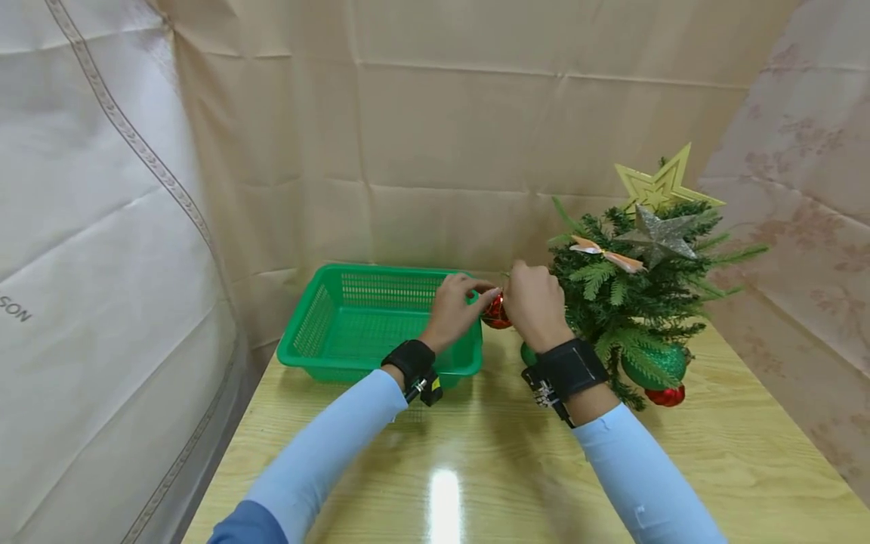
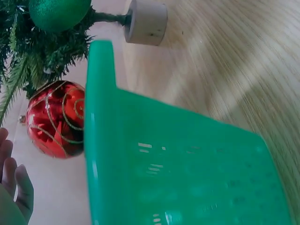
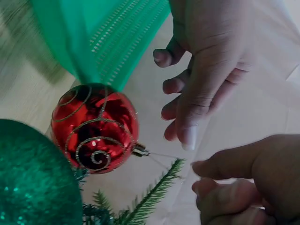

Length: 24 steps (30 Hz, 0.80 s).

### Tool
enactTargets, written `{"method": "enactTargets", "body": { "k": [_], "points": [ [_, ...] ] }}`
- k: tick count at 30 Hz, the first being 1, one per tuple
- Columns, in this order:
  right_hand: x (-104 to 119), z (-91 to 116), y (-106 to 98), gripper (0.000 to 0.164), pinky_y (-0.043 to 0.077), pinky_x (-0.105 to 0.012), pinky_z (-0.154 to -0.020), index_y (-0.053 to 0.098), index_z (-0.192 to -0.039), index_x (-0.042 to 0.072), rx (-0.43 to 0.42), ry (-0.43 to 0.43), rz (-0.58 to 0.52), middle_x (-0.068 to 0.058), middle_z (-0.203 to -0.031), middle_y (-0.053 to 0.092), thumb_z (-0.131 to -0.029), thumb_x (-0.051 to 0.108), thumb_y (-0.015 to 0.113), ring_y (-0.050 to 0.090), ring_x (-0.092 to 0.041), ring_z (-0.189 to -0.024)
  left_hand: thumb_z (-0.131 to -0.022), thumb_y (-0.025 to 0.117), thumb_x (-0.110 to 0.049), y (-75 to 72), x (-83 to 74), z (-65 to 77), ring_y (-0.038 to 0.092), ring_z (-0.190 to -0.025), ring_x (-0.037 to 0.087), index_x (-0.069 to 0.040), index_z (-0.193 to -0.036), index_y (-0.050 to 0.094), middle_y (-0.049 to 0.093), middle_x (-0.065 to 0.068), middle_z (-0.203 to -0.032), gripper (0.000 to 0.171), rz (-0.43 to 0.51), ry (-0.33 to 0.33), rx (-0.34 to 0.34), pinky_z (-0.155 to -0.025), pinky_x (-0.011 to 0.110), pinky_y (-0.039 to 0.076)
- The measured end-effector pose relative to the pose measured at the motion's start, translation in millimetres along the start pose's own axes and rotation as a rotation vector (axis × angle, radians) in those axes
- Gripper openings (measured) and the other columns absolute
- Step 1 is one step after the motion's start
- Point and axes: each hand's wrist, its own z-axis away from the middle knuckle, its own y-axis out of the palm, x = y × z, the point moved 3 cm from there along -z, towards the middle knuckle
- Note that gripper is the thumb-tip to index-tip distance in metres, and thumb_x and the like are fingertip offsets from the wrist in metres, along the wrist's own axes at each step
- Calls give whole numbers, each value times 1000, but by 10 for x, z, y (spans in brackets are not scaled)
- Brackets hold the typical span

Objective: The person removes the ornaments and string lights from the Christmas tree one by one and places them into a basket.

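A shiny red bauble point(image 3: 96, 129) with gold glitter swirls hangs by a thin string point(image 3: 164, 155) beside the Christmas tree point(image 1: 632, 302). My right hand point(image 1: 537, 302) has its fingers curled above the bauble. In the right wrist view its thumb and index finger pinch close by the end of the string, at the tip of a green branch point(image 3: 157, 192). My left hand point(image 1: 454, 308) is on the bauble's other side, over the basket rim. Its fingers are loosely bent, holding nothing, with the thumb point(image 3: 189, 133) pointing toward the right hand.
A green plastic basket point(image 1: 381, 374) stands left of the tree on the wooden table point(image 1: 381, 468). The tree carries a gold star point(image 1: 655, 189), a silver star point(image 1: 658, 236), a bow point(image 1: 608, 255), a green bauble point(image 1: 655, 366) and another red bauble point(image 1: 666, 396). Cloth hangs behind.
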Motion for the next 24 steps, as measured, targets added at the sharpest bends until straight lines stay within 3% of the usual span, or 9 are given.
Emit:
{"method": "enactTargets", "body": {
  "k": [4, 8, 15, 24],
  "points": [
    [-86, 15, 45, 22, 46, -38, -41, 67, -113, -7, 40, 24, -11, -21, -69, 61, -103, 12, 61, 52, -26, -43, -102, 68, -32, 73, -48, -12, 58, -96, 28, -12, -117, 79, 66, 8, -102, 27, -27, 16, 20, -80, 32, 47],
    [-180, 36, 80, 25, 48, -38, -42, 67, -120, -6, 68, 38, -25, -24, -73, 64, -102, 11, 64, 53, -26, -43, -102, 68, -31, 142, -77, -10, 57, -95, 28, -13, -118, 79, 67, 8, -102, 27, -48, 22, 48, -77, 31, 45],
    [-259, 38, 102, 23, 45, -35, -40, 66, -122, -5, 80, 36, -61, -23, -72, 65, -102, 6, 62, 52, -23, -42, -100, 71, -31, 174, -73, -24, 56, -93, 25, -12, -111, 81, 67, 5, -100, 24, -44, 26, 38, -79, 32, 44],
    [-248, 4, 86, 15, 51, -39, -47, 69, -111, -5, 90, 16, -61, -25, -84, 68, -100, 2, 63, 60, -30, -54, -99, 73, -27, 208, -55, -59, 58, -91, 26, -11, -106, 79, 71, 5, -101, 18, -9, 7, 4, -77, 30, 44]
  ]
}}
